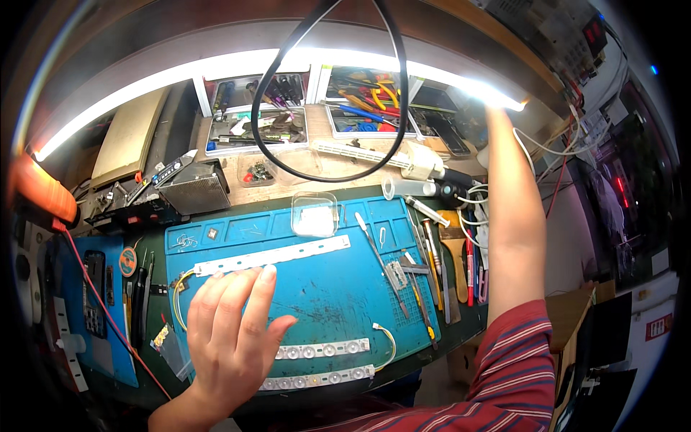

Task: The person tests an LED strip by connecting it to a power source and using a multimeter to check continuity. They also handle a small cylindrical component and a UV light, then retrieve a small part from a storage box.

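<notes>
My left hand (pixel 234 324) hovers over the blue work mat (pixel 309 309), palm down, its fingers stretched out and holding nothing. Just beyond its fingertips lies a long white LED strip (pixel 288 254) with thin wires at its left end. Two shorter LED strips with round lenses, a rear one (pixel 331 349) and a front one (pixel 335 379), lie to the right of the hand and are partly covered by it. My right arm reaches up and away to the right end of the bright tube lamp (pixel 461 88). Glare swallows my right hand (pixel 497 115), so its fingers do not show.
A black cable loop (pixel 259 93) hangs in front of the shelf. A clear small box (pixel 315 216) stands on the mat's far side. Tweezers (pixel 378 259), a brush (pixel 453 245) and pens lie at right. Tool trays (pixel 257 129) and a metal device (pixel 194 191) stand behind.
</notes>
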Demonstrator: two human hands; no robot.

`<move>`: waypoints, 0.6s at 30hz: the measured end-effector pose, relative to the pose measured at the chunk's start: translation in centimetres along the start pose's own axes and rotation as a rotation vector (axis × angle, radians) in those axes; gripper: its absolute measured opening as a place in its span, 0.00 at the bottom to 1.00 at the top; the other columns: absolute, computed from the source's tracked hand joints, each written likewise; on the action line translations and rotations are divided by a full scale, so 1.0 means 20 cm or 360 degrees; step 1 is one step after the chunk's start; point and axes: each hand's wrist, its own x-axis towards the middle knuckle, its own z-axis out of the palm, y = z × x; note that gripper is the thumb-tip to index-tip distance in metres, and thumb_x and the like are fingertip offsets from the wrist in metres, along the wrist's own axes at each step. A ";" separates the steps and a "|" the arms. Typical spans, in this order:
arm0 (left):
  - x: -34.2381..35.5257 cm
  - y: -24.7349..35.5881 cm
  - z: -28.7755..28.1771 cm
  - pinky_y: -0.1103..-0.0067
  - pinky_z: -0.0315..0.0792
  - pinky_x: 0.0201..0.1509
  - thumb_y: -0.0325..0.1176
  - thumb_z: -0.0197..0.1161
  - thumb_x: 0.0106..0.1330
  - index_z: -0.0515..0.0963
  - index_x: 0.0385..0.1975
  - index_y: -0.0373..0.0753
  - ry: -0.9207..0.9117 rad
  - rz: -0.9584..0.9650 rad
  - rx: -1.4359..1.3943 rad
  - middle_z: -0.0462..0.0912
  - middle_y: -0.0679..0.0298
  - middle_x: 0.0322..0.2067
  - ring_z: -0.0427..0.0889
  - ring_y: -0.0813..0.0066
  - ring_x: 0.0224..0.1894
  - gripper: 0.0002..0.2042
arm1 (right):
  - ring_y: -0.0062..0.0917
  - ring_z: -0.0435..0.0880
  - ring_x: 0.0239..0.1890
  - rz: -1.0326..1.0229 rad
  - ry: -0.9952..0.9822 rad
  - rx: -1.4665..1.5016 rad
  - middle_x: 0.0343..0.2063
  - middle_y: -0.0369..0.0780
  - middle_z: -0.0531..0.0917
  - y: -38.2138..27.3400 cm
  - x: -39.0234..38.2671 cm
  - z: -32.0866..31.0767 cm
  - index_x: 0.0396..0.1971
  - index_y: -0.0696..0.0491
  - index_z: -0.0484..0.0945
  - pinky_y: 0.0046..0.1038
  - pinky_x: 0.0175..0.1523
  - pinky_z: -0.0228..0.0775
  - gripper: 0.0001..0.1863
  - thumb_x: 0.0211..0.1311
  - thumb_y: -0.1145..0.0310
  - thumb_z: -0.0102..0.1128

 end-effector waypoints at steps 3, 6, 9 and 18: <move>0.00 -0.01 0.00 0.56 0.72 0.61 0.40 0.69 0.69 0.69 0.67 0.29 -0.0066 -0.0014 -0.0014 0.79 0.47 0.54 0.79 0.47 0.55 0.31 | 0.41 0.89 0.46 -0.0030 -0.0036 -0.0031 0.41 0.45 0.90 0.03 0.00 0.00 0.48 0.54 0.86 0.41 0.51 0.78 0.21 0.65 0.54 0.67; 0.00 0.01 -0.01 0.55 0.71 0.63 0.39 0.70 0.69 0.69 0.67 0.28 -0.0099 -0.0024 -0.0037 0.79 0.47 0.54 0.78 0.47 0.55 0.32 | 0.41 0.88 0.47 -0.0031 -0.0056 -0.0028 0.42 0.45 0.90 0.04 0.01 0.01 0.49 0.54 0.86 0.43 0.52 0.77 0.21 0.65 0.53 0.66; 0.01 0.01 0.01 0.57 0.74 0.62 0.41 0.70 0.68 0.73 0.64 0.30 -0.0059 -0.0050 -0.0001 0.81 0.51 0.53 0.81 0.53 0.53 0.29 | 0.42 0.88 0.48 -0.0045 -0.0077 -0.0043 0.43 0.45 0.89 0.05 0.00 0.01 0.49 0.54 0.85 0.44 0.52 0.76 0.22 0.65 0.52 0.66; 0.00 0.02 0.01 0.54 0.70 0.64 0.36 0.72 0.66 0.68 0.68 0.28 -0.0120 -0.0033 -0.0124 0.80 0.46 0.54 0.79 0.47 0.56 0.33 | 0.43 0.86 0.50 -0.0058 -0.0110 -0.0054 0.46 0.45 0.88 0.01 -0.02 0.02 0.51 0.52 0.85 0.47 0.55 0.74 0.23 0.65 0.51 0.65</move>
